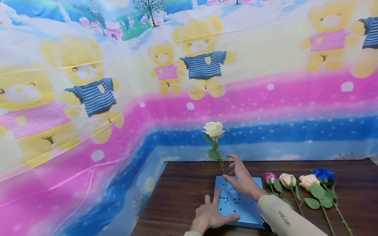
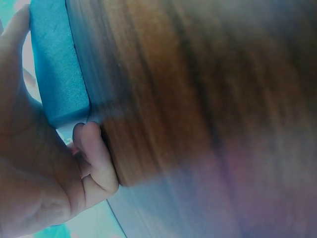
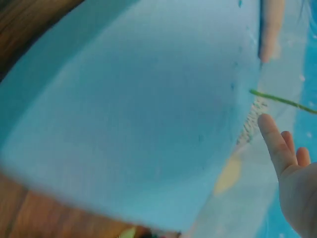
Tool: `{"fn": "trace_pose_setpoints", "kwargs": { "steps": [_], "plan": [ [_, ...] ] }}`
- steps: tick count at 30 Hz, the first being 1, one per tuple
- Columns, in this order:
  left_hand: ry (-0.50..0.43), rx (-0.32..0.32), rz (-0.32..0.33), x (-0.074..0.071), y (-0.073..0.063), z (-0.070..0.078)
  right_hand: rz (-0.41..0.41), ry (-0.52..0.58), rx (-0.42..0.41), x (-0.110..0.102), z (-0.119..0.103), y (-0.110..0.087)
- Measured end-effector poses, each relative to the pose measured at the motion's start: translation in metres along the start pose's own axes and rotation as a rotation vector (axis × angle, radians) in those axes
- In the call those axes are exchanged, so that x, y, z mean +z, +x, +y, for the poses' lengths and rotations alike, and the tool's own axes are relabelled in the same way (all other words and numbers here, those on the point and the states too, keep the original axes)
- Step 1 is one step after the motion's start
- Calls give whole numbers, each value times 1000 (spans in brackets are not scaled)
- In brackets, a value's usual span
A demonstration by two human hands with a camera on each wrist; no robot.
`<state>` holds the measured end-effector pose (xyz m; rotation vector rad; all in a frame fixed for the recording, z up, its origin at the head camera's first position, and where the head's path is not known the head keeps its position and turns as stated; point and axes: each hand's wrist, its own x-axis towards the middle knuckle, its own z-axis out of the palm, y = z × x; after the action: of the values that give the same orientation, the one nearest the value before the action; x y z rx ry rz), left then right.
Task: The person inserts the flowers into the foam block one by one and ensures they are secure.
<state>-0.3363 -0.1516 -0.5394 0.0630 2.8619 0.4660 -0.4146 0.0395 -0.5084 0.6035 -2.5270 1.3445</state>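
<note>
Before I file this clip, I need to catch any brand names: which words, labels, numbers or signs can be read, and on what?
"LetsSlim", or close to it: small dark print on the right sleeve; too blurred to be sure of every letter.
No other text can be read: the blue block shows dark holes, the backdrop pictures.
</note>
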Motion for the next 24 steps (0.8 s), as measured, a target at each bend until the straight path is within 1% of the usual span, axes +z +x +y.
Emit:
{"fn": "trace_pose_setpoints", "kwargs": {
  "steps": [3,6,11,14,19,21,24],
  "plan": [
    [-5,-3,14,0,-1,-4,7,-14,-23,-14,-3,-4],
    [-14,-2,23,-1,-4,-7,6,-36,-50,-35,-6,-12],
    [-18,-13,46,-2,-7,-14,7,-81,-63,-83,-11,-29],
    [-31,-17,51,-1,-8,-19,38,-134,-66,-113,-9,-40],
    [-34,-24,63,-1,-10,-26,110,-185,-32,-159,1,-56],
    [-34,-26,63,-2,-12,-28,131,-191,5,-175,7,-63],
    [-49,-27,48,-3,-11,-29,161,-228,67,-195,18,-74]
  ]
}}
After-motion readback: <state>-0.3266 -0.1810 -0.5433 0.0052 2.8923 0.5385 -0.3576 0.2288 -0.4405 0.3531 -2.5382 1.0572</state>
